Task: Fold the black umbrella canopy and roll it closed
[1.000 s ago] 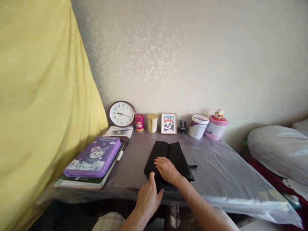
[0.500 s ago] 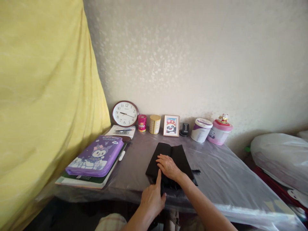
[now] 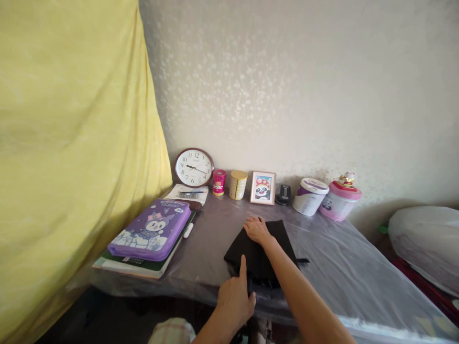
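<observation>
A folded black cloth [image 3: 251, 251] lies flat on the plastic-covered table [image 3: 333, 267], with a thin black strap sticking out at its right. My right hand [image 3: 256, 229] rests flat on the cloth's far edge, fingers stretched out. My left hand [image 3: 235, 298] is at the cloth's near edge, index finger extended and pressing on it, the other fingers curled in.
A purple cartoon zip case [image 3: 152, 231] lies on books at the left. Along the wall stand a clock [image 3: 194, 167], a red tin [image 3: 218, 182], a gold tin [image 3: 238, 184], a framed panda picture [image 3: 263, 188], two lidded tubs [image 3: 310, 196]. Yellow curtain [image 3: 71, 143] hangs left; a plastic-wrapped bundle [image 3: 426, 239] lies right.
My right hand slid away from me, from the cloth's middle to its far edge. My left hand stayed at the near edge, index finger now extended. The camera turned slightly left.
</observation>
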{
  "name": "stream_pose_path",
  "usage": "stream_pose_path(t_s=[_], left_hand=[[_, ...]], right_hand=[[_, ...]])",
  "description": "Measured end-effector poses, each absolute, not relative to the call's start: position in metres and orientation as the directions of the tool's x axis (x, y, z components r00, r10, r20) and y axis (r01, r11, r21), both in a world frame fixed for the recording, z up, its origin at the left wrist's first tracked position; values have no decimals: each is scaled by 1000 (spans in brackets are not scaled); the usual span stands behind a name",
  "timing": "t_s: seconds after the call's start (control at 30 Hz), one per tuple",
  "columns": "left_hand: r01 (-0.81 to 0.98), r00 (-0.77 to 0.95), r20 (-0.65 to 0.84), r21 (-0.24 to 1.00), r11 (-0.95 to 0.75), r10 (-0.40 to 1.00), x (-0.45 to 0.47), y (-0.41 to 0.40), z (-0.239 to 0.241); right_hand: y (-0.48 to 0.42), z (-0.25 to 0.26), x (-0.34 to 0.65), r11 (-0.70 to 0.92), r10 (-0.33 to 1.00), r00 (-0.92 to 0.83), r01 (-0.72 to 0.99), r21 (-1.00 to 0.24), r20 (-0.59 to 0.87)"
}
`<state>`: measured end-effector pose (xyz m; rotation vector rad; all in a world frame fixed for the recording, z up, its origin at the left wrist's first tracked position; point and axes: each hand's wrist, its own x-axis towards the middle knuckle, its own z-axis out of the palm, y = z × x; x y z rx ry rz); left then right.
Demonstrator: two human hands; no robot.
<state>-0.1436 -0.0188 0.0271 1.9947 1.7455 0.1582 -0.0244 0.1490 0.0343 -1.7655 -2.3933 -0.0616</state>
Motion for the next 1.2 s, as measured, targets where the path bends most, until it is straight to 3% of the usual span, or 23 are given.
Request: stream_pose_path(t_s=[0.33, 0.5, 0.7, 0.97, 1.2], left_hand=[[881, 217, -171, 459, -118, 961, -147, -20, 25], [870, 230, -160, 476, -129, 960, -148, -21, 25], [872, 221, -127, 470, -138, 967, -145, -25, 24], [884, 194, -131, 452, -116, 972, -145, -27, 23], [894, 183, -192, 441, -82, 964, -143, -24, 27]], right_hand=[[125, 70, 35, -29, 965, 92, 968, -249, 244], [92, 81, 75, -168, 963, 245, 876, -452, 117], [64, 78, 73, -110, 993, 53, 702, -704, -102], [60, 76, 51, -11, 995, -90, 408, -913, -52], [63, 80, 16, -6, 993, -121, 91, -996, -17]])
